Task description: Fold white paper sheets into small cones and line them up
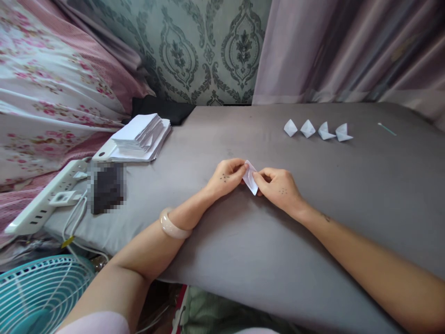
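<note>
Between my two hands is a small piece of folded white paper (251, 180), held above the grey surface and tilted, with a pointed lower end. My left hand (228, 176) pinches its upper left edge between thumb and fingers. On the opposite side, my right hand (278, 186) grips the right edge with the thumb on top. The fingers behind the paper are mostly hidden. Farther back to the right stand several folded paper shapes in a row, among them a pointed one (290, 128) and a boat-like one (343, 132).
A stack of white paper (137, 134) lies at the back left, near a black item (163, 109). A white power strip (45, 197) with cables, a blurred dark object (107, 188) and a teal fan (38, 297) are on the left. A thin cotton swab (387, 129) lies far right.
</note>
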Demonstrator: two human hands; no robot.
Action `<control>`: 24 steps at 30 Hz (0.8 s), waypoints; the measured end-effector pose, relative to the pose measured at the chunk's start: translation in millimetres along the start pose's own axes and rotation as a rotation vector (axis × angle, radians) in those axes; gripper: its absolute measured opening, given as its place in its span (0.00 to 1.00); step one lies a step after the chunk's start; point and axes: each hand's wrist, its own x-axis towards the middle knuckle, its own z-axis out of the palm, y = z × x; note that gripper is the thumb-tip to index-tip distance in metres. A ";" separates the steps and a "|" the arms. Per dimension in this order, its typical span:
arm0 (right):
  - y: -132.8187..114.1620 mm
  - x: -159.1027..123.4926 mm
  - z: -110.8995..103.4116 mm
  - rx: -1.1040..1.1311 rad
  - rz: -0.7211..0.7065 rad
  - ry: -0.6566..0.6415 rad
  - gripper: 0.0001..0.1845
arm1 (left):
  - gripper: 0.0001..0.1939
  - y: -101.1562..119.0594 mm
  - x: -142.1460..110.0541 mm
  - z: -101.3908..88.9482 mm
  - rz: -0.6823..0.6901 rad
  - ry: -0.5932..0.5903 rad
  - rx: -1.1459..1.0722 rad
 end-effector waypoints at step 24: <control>-5.6 5.1 -4.0 0.427 0.205 -0.234 0.10 | 0.07 -8.7 1.8 -4.2 0.218 0.295 0.152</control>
